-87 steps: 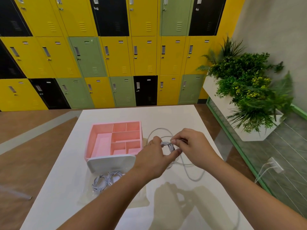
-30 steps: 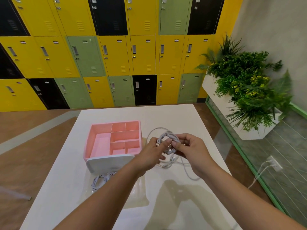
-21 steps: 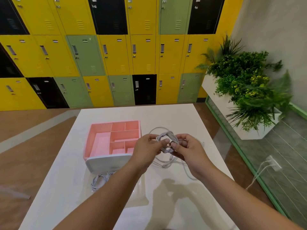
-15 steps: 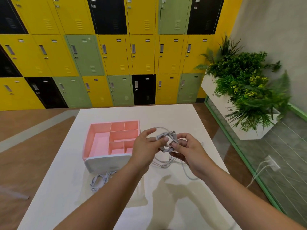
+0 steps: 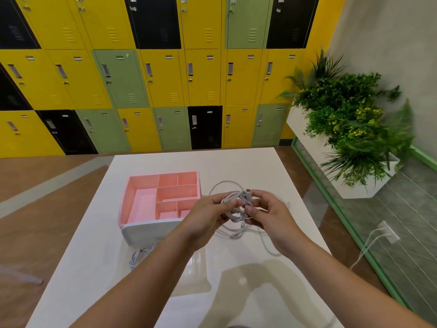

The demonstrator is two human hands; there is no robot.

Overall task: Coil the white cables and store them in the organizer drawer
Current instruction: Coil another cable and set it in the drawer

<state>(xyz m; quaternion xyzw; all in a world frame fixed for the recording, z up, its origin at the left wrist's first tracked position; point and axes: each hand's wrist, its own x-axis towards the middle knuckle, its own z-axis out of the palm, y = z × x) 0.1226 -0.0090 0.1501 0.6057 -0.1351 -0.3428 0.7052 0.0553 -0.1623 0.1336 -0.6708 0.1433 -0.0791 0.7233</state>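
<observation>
A small coil of white cable (image 5: 237, 204) hangs between both hands above the white table (image 5: 236, 166). My left hand (image 5: 205, 220) pinches the coil's left side. My right hand (image 5: 268, 215) pinches its right side, and a connector tip sticks up by the fingers. More loose white cable (image 5: 264, 242) lies on the table under the hands. The pink organizer drawer (image 5: 163, 197) with several compartments stands open to the left, its white front (image 5: 146, 232) facing me. Another coiled white cable (image 5: 139, 253) lies in front of it, partly hidden by my left forearm.
A clear plastic sheet (image 5: 196, 268) lies on the table near the drawer front. A white planter with green plants (image 5: 354, 129) stands at the right. Yellow, green and black lockers (image 5: 165, 79) fill the back wall. A floor socket with a plugged cable (image 5: 385, 233) is at the right.
The coil has grown tighter between the hands as more cable was wound on. Both hands stay near the drawer's right side, and the left thumb now closes on the coil.
</observation>
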